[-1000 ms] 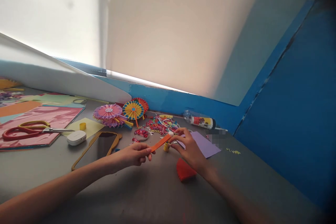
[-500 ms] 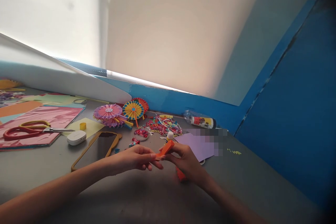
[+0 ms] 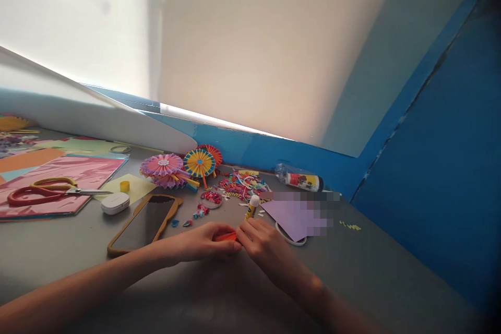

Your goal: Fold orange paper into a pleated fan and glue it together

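Note:
Between my two hands is a folded orange paper [image 3: 227, 237], mostly covered by fingers. My left hand [image 3: 211, 241] is closed round its left part, thumb along the near side. Fingers of my right hand [image 3: 258, 240] bend over its right end and touch it. Just beyond the right hand a glue stick [image 3: 251, 206] stands upright with a white top. A purple paper sheet [image 3: 293, 217] lies to the right, partly blurred by pixels, over a white ring-shaped object [image 3: 291, 237]. Small paper scraps [image 3: 201, 211] lie beyond the left hand.
On the left are a phone in a yellow-brown case [image 3: 146, 224], a white case [image 3: 115, 203], a yellow cap [image 3: 124, 186] and scissors [image 3: 55, 192] on pink paper packs. Folded paper rosettes [image 3: 162, 167], a scrap pile [image 3: 246, 183] and a plastic bottle [image 3: 301, 181] stand near the blue wall.
Both hands have come closer together and closed over the orange paper, which was raised in the right hand's fingers before. The orange piece under the right hand no longer shows.

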### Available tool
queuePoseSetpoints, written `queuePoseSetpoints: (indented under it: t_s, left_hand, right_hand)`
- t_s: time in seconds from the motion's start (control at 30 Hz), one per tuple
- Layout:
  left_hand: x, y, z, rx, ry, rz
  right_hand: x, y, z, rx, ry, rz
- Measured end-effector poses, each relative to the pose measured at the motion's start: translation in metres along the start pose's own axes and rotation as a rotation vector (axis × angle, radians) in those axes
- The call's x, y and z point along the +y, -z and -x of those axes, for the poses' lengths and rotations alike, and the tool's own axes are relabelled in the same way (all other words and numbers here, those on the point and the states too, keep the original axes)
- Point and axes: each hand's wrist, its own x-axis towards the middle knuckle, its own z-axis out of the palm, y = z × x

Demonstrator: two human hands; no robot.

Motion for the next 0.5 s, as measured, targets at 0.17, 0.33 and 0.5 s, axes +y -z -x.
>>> queuePoseSetpoints:
  t_s: [0.17, 0.33, 0.5]
  left_hand:
    - [-0.004, 0.003, 0.002, 0.117, -0.076, -0.174]
    - [0.007, 0.001, 0.011, 0.127, -0.194, -0.295]
    - [0.01, -0.002, 0.014, 0.187, -0.318, -0.566]
  right_hand:
    - [0.011, 0.005, 0.003, 0.005, -0.131, -0.189]
    - [0.026, 0.011, 0.003, 0.106, -0.298, -0.669]
    - [0.025, 0.007, 0.002, 0.185, -0.269, -0.819]
